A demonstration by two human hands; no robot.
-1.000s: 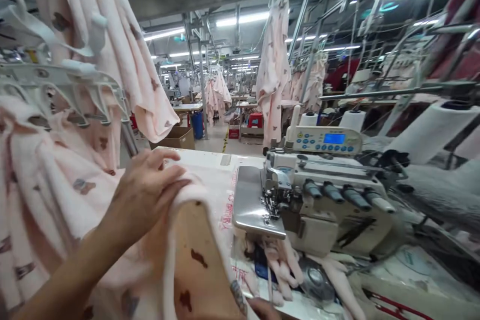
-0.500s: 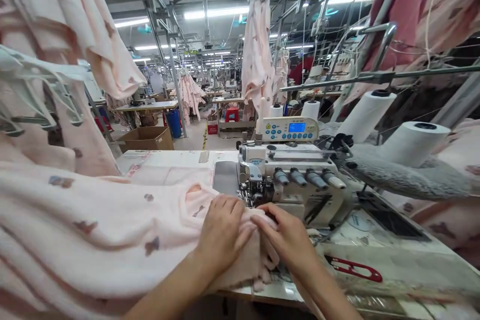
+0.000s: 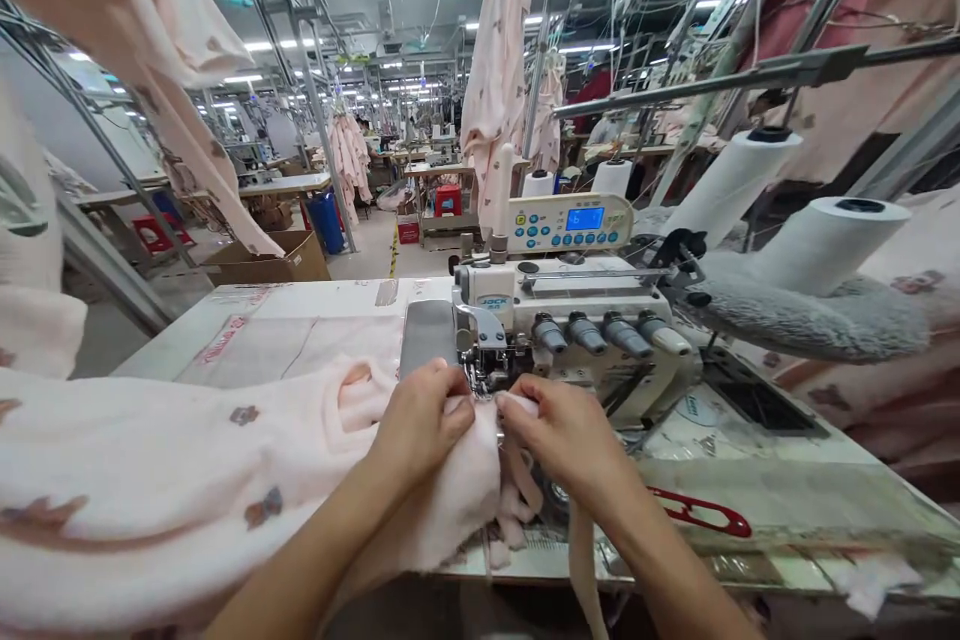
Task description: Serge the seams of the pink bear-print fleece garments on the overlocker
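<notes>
A pale pink fleece garment [image 3: 187, 460] with small printed figures spreads over the left of the sewing table, its edge at the needle area of a white overlock machine [image 3: 600, 310]. My left hand [image 3: 427, 420] pinches the fabric just left of the presser foot [image 3: 484, 370]. Close by on the right, my right hand [image 3: 555, 420] closes on the fabric edge, thumb and fingertips together. A narrow pink strip [image 3: 585, 560] hangs below my right wrist over the table edge. The fabric right under the foot is partly hidden.
Red thread snips [image 3: 701, 512] lie right of my right forearm. White thread cones [image 3: 731, 185] stand behind the machine with a grey fluffy pad [image 3: 810, 320]. Pink garments [image 3: 499, 60] hang around. A cardboard box [image 3: 270, 258] sits on the floor beyond the table.
Both hands have brought the fabric edge up to the presser foot, and the hands are slightly further apart. A pink strip now hangs below my right wrist. The view has shifted.
</notes>
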